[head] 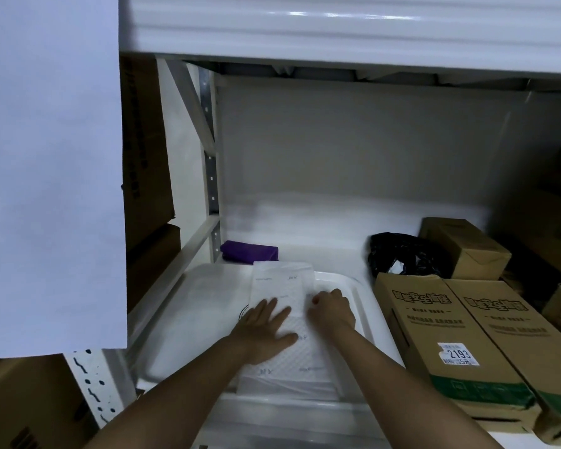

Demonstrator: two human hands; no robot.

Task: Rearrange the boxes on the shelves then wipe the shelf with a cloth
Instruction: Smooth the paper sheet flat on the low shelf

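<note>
A white padded package [284,286] lies on top of a flat white plastic container [188,306] on the white shelf [321,228]. My left hand [266,328] presses flat on the package with straight fingers. My right hand [332,307] rests on the package's right edge with its fingers curled; whether it pinches the edge I cannot tell. A folded purple cloth [249,251] lies behind the container near the shelf's left post. Two long brown boxes [460,338] with green bands lie side by side to the right.
A black plastic bag [402,254] and a small brown box [463,244] sit behind the long boxes. More cardboard boxes [551,222] stack at the far right and beyond the left post [146,150]. A white sheet [49,170] hangs at upper left.
</note>
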